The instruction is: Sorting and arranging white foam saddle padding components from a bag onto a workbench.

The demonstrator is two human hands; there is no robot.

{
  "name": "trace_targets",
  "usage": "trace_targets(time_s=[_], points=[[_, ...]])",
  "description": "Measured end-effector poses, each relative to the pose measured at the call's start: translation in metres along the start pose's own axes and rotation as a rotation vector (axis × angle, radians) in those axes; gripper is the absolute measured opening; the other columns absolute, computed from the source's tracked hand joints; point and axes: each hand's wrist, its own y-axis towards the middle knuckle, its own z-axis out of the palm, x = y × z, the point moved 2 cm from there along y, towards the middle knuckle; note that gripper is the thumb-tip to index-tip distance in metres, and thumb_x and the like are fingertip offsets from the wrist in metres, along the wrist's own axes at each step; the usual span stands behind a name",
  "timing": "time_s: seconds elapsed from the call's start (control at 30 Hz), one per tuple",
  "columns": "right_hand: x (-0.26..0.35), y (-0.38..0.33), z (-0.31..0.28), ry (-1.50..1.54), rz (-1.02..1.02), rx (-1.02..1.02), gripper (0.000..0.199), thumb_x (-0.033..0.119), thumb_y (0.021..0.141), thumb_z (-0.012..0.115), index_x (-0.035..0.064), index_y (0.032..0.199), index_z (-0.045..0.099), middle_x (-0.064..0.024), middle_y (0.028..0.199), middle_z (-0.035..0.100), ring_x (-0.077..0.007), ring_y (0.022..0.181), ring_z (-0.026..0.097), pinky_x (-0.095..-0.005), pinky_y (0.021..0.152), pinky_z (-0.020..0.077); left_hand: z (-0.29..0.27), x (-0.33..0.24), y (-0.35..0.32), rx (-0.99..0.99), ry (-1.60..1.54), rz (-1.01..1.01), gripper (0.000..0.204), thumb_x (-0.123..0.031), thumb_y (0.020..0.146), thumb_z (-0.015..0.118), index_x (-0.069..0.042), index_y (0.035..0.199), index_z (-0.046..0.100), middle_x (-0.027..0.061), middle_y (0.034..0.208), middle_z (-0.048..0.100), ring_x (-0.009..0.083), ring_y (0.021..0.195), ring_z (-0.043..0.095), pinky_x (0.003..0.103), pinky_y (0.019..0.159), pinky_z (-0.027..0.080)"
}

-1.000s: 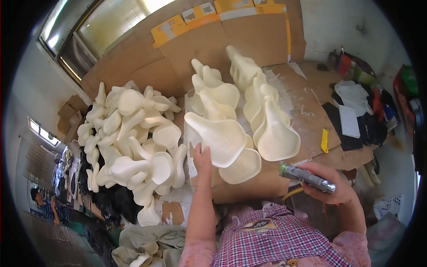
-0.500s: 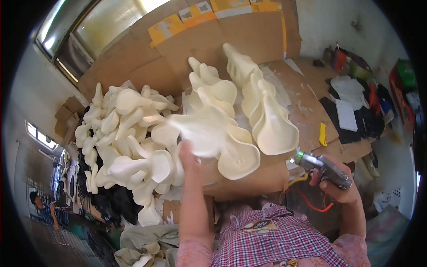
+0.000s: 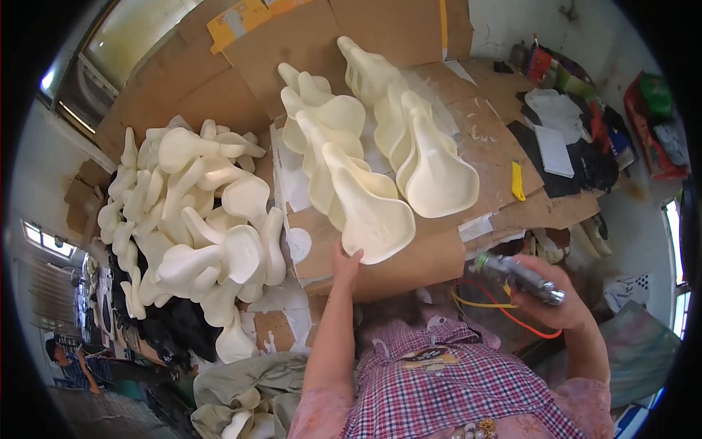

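Observation:
Cream foam bicycle saddle pads stand nested in two long rows on the cardboard-covered table. At the near end of the left row lies a saddle pad (image 3: 378,228), hollow side up. My left hand (image 3: 346,265) grips its near-left edge, thumb on the rim and the other fingers partly hidden. The right row of pads (image 3: 442,183) lies just beyond it, touched by neither hand. Off the table's near right edge, my right hand (image 3: 554,293) is closed around a metal spray gun (image 3: 528,278) with a green ring at its front, which points left.
A large heap of saddle pads (image 3: 190,212) fills the left side. To the right lie a yellow-handled tool (image 3: 518,181), a white notepad (image 3: 553,151) and dark cloth pieces. Red and yellow hoses (image 3: 532,331) hang below the gun. Another person (image 3: 69,366) is far left.
My left hand has brought a saddle pad, blurred in motion before, down onto the near end of the left row. The view has shifted; my right hand still holds the spray gun.

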Motion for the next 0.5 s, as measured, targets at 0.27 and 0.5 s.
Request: trace_targets(time_s=[0.27,0.5], points=[[0.009,-0.028,0.006,-0.09,-0.03,-0.002,0.052,0.005,0.077,0.065,0.0029,0.125,0.045,-0.0056,0.089,0.06,-0.0124,0.079,0.056,-0.0268,0.073,0.0458,-0.005,-0.001,-0.004,-0.048,-0.086,-0.095,0.05,-0.007,0.082,0.058,-0.012,0.128,0.04,0.0078,0.113,0.053,0.0165,0.089,0.056,0.028,0.059,0.049],[0.003,-0.02,0.021,-0.077,-0.013,-0.059,0.051,0.004,0.075,0.067,0.0053,0.122,0.048,-0.0056,0.091,0.06,-0.0125,0.079,0.056,-0.0269,0.073,0.0455,-0.066,-0.095,-0.032,-0.217,-0.362,0.303,0.042,-0.006,0.084,0.058,-0.005,0.123,0.044,0.0083,0.112,0.055,0.02,0.095,0.058,0.033,0.071,0.053]])
